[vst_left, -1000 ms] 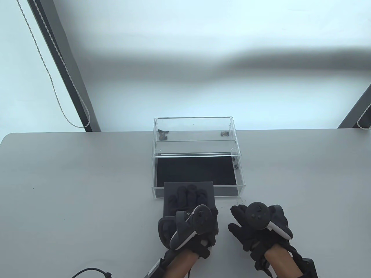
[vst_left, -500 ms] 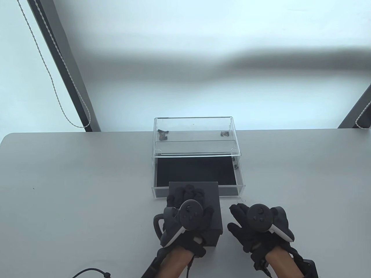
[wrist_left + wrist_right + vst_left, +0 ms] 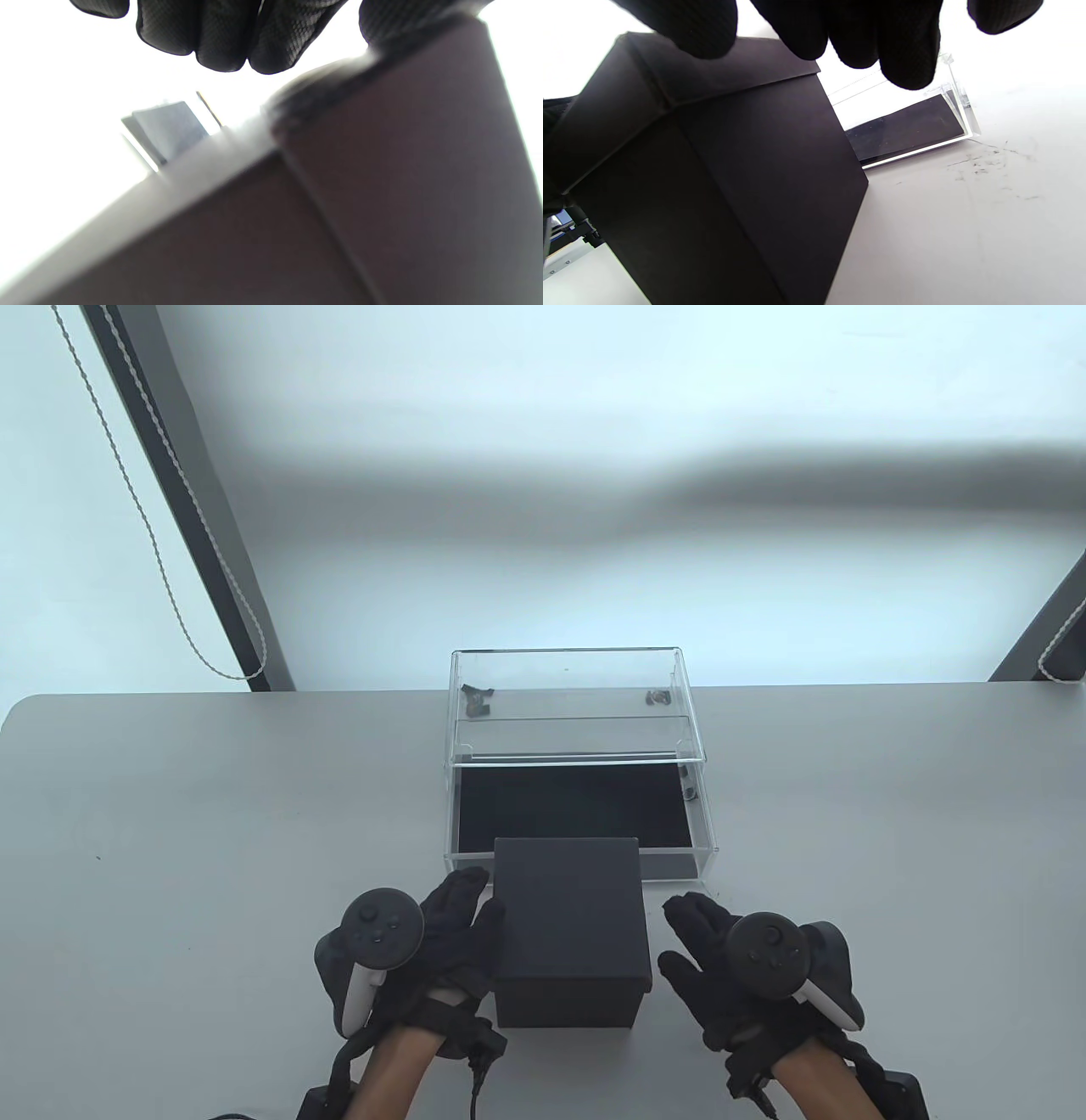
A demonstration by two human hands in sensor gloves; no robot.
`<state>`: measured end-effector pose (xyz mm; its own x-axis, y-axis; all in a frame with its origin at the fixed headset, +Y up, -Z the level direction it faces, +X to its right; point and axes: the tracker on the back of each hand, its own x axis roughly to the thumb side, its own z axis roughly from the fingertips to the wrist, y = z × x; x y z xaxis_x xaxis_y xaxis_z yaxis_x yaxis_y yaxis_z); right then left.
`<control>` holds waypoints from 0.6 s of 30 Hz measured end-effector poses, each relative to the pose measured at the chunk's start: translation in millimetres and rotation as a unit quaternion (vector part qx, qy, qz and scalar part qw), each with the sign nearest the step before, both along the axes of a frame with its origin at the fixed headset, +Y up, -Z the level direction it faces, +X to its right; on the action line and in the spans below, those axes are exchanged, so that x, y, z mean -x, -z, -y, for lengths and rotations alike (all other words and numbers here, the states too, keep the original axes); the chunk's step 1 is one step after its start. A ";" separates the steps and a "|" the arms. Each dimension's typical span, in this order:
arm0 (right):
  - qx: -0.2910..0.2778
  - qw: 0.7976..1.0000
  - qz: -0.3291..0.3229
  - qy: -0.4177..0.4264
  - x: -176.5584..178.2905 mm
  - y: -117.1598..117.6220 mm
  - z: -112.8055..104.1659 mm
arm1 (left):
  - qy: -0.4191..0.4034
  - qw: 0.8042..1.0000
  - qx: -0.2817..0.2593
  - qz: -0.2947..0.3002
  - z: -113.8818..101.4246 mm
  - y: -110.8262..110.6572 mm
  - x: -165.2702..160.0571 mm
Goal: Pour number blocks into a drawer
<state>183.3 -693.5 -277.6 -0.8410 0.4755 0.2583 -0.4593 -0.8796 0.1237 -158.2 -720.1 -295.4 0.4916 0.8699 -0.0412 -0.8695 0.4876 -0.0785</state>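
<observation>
A closed black box (image 3: 567, 929) stands on the grey table just in front of a clear acrylic drawer (image 3: 709, 823). The drawer is pulled out of its clear case (image 3: 567, 678) and has a black liner. No number blocks show. My left hand (image 3: 462, 903) lies along the box's left side with straight fingers, the thumb close against the box. In the left wrist view its fingers (image 3: 220, 42) hang above the box (image 3: 382, 190). My right hand (image 3: 683, 933) hovers open a little right of the box, apart from it. Its fingers (image 3: 908, 51) hang over the box (image 3: 712, 169).
Two small dark pieces (image 3: 477, 700) (image 3: 657, 697) lie at the back of the clear case, and another (image 3: 689, 791) at the drawer's right wall. Faint dark scuff marks (image 3: 984, 163) mark the table right of the drawer. A cable (image 3: 479, 1069) trails from my left wrist.
My left hand has come off the top of the black box and moved to its left side. The box has shifted slightly right. My right hand has barely moved.
</observation>
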 end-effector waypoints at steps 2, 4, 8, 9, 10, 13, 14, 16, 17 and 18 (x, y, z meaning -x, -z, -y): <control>0.004 0.999 0.011 0.034 0.2 0.7 3.9 | -0.045 0.999 0.019 0.005 8.6 1.2 -0.3; 0.011 0.997 0.021 0.070 -0.6 1.5 7.6 | -0.075 0.997 0.028 0.009 14.0 2.0 -1.2; 0.038 0.985 0.042 0.160 -0.3 3.2 20.5 | -0.112 0.993 0.038 0.005 21.7 2.6 -1.6; 0.045 0.983 0.043 0.173 0.7 3.6 24.1 | -0.114 0.993 0.041 0.005 23.5 2.7 -1.6; 0.057 0.980 0.045 0.186 2.8 3.9 30.0 | -0.117 0.992 0.050 0.004 27.4 2.8 -2.1; 0.078 0.972 0.044 0.215 6.2 4.8 41.1 | -0.148 0.986 0.069 0.014 36.5 2.4 -4.8; 0.086 0.968 0.044 0.231 6.5 4.8 44.1 | -0.164 0.983 0.075 0.015 39.0 2.2 -5.9; 0.109 0.957 0.044 0.263 8.0 4.2 52.4 | -0.217 0.971 0.095 0.020 46.7 0.4 -10.6; 0.116 0.955 0.044 0.271 8.7 3.8 54.8 | -0.234 0.967 0.098 0.019 48.6 -0.3 -12.0; 0.124 0.949 0.040 0.286 9.9 3.5 58.9 | -0.253 0.962 0.099 0.011 51.1 -1.4 -13.8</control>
